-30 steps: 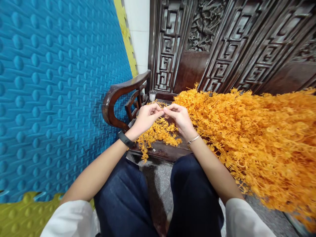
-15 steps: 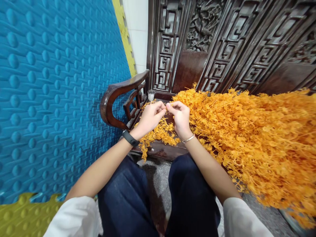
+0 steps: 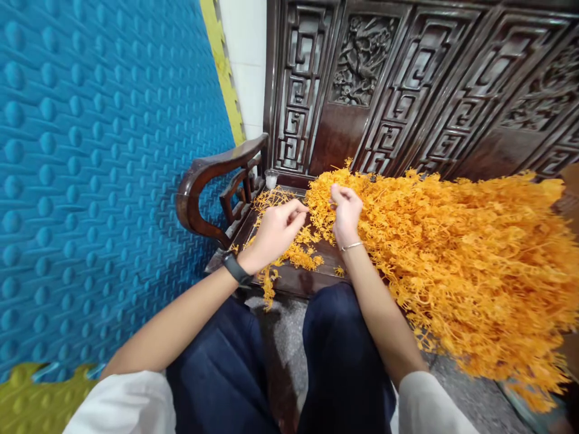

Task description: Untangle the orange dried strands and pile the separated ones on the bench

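My left hand [image 3: 281,230], with a dark band on its wrist, is closed in a pinch over the bench seat; whatever is between its fingertips is too small to make out. To its right, my right hand [image 3: 347,211] is also pinched, thumb up, at the edge of a big heap of orange artificial flower sprigs [image 3: 470,247]. Its fingertips blend with the orange behind them, so I cannot tell what they hold. Below and around my left hand lie loose orange sprigs [image 3: 304,258], one strand hanging over the seat's front edge. Thin orange stems [image 3: 274,198] lie behind it.
A dark carved wooden bench has a curved armrest [image 3: 192,193] at left and a tall latticed back [image 3: 339,138]. A small clear cup [image 3: 271,178] stands in the seat's back left corner. Blue foam matting [image 3: 104,181] covers the left side. My knees are against the front.
My hands, which met at the fingertips, have come apart; the right has moved right, toward the heap. A small orange piece now shows on the seat below my right wrist. The view has shifted slightly.
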Motion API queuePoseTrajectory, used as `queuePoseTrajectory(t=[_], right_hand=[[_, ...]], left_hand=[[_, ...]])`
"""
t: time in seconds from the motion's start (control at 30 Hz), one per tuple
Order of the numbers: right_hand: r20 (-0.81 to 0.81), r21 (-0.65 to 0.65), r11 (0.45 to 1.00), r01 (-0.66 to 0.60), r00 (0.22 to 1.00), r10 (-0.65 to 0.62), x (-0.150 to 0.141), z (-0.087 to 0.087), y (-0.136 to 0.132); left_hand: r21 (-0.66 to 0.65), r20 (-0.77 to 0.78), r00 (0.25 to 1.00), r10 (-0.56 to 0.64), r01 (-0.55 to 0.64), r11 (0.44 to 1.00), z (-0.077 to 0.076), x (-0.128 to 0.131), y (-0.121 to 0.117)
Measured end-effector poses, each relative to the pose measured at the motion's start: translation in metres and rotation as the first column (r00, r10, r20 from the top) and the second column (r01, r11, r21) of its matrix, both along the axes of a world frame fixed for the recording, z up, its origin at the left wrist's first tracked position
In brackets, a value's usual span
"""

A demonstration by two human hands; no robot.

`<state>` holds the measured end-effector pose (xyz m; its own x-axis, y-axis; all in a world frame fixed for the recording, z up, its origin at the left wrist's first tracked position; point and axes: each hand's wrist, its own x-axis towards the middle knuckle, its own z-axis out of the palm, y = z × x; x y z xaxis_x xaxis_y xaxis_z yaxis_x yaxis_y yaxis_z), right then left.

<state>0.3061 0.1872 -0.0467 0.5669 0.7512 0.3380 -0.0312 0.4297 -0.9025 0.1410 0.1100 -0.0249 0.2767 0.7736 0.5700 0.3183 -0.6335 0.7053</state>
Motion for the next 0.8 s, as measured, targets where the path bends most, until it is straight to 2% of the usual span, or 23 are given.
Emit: queuePoseTrajectory(t=[0.1,0.2,0.3,0.37,0.47,0.57,0.67,0.8], right_hand=[[0.031,-0.093,0.968,-0.235,0.971,0.239,-0.003,-0.009,-0.007],[-0.069,-0.188,0.85,-0.491,0.87,0.488,-0.015,-0.016,-0.012],[-0.176,-0.252,0.754,-0.606,0.795,0.58,-0.019,-0.021,-0.01],[-0.2,-0.265,0.738,-0.62,0.784,0.587,-0.017,-0.023,-0.007],[-0.168,-0.255,0.75,-0.611,0.791,0.588,-0.014,-0.024,-0.005],[-0.108,-0.312,0.756,-0.575,0.812,0.573,-0.014,-0.025,-0.006],[0.043,-0.404,0.755,-0.517,0.814,0.58,-0.014,-0.029,-0.007],[0.229,-0.491,0.749,-0.445,0.763,0.604,-0.014,-0.036,-0.004]], left_hand=[[-0.098,0.073,0.997,0.036,-0.029,0.995,-0.003,-0.011,0.012],[-0.188,0.202,0.975,0.093,-0.055,0.981,-0.002,-0.025,0.03],[-0.312,0.319,0.939,0.125,-0.021,0.95,0.002,-0.036,0.04],[-0.387,0.376,0.916,0.139,0.019,0.922,0.003,-0.039,0.043],[-0.482,0.435,0.887,0.154,0.085,0.872,0.0,-0.042,0.046],[-0.518,0.479,0.865,0.148,0.142,0.844,-0.002,-0.042,0.047],[-0.524,0.51,0.853,0.113,0.204,0.827,-0.003,-0.043,0.048],[-0.563,0.557,0.828,0.066,0.318,0.763,-0.004,-0.045,0.051]])
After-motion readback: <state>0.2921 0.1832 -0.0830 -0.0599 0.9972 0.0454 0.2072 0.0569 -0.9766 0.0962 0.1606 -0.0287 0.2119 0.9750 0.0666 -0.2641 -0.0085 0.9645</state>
